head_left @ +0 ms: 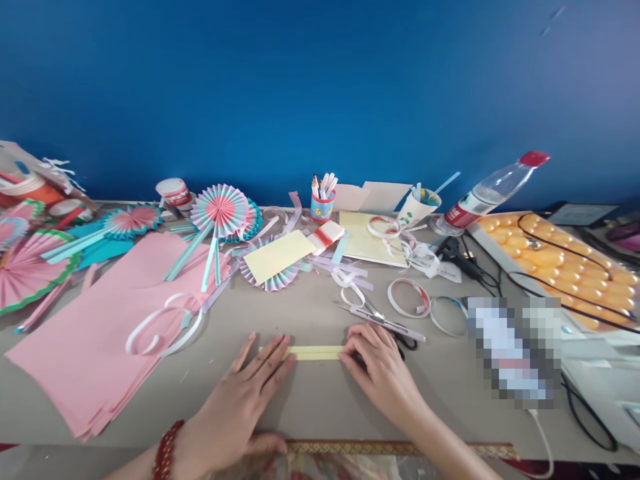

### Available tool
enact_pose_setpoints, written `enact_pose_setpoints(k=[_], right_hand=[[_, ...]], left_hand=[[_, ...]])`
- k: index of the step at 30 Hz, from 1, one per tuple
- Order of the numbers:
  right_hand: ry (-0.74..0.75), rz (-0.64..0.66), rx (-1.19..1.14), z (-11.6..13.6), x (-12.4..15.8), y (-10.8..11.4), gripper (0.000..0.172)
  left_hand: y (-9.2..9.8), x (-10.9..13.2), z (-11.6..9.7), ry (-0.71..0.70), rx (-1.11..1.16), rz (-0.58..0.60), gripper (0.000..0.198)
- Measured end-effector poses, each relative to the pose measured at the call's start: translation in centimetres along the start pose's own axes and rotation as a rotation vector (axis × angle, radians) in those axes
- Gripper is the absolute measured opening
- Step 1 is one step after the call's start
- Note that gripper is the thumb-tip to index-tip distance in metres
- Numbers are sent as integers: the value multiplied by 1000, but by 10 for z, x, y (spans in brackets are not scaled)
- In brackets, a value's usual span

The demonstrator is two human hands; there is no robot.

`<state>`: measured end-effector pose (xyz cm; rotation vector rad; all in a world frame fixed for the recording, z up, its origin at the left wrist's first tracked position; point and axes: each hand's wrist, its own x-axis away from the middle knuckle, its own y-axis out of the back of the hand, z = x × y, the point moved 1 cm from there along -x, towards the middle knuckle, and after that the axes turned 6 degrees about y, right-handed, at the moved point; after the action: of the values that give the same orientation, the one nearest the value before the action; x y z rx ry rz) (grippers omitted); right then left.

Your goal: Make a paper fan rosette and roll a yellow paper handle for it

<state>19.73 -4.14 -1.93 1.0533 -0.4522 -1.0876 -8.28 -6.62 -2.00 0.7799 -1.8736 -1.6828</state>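
A narrow folded strip of pale yellow paper lies flat on the grey table. My left hand rests on its left end, fingers stretched out and pressing down, thumb near the table's front edge. At the right end, my right hand has its thumb and curled fingers closed on the paper. Just behind that hand lies a white utility knife, with dark-handled scissors partly beneath it. A flat yellow paper piece lies farther back, on top of a pleated purple rosette.
Pink paper sheets cover the left side, with pleated paper fans behind. Rolls of tape, a pen cup, a paper cup and a tilted plastic bottle stand or lie toward the blue wall. Cables run at right.
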Motion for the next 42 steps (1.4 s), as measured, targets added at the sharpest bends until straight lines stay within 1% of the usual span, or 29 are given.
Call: enact_pose_setpoints(k=[6, 19, 21, 23, 24, 27, 28, 30, 31, 33, 35, 37, 42], right_hand=[[-10, -17, 0, 1, -1, -2, 13], [-27, -31, 16, 1, -3, -4, 14], [-27, -37, 17, 1, -1, -5, 12], [-6, -55, 43, 1, 0, -7, 7], [24, -66, 72, 2, 1, -8, 9], [195, -66, 185, 6, 0, -12, 36], [267, -53, 216, 8, -1, -14, 42], [388, -27, 261, 12, -3, -17, 45], [420, -14, 280, 14, -5, -18, 44], [434, 30, 316, 17, -8, -19, 44], [409, 86, 340, 19, -9, -20, 47], [388, 114, 344, 18, -7, -19, 49], [346, 81, 342, 2, 9, -9, 53]], left_hand=[[-2, 0, 1, -11, -12, 3, 92], [1, 0, 0, -6, -23, -11, 92], [1, 0, 1, -7, -16, -12, 91], [0, -1, 1, -27, 1, 0, 91], [0, -1, 2, -37, 14, 11, 91], [-2, -2, 5, -46, 58, 42, 96], [-3, -2, 6, -40, 68, 52, 97], [-4, -1, 6, -31, 79, 65, 98], [-4, -1, 6, -27, 83, 69, 97], [-5, -1, 6, -21, 94, 69, 96], [-4, -1, 6, -16, 104, 69, 96], [-4, -1, 6, -13, 98, 71, 97], [-2, -1, 6, -38, 62, 81, 93]])
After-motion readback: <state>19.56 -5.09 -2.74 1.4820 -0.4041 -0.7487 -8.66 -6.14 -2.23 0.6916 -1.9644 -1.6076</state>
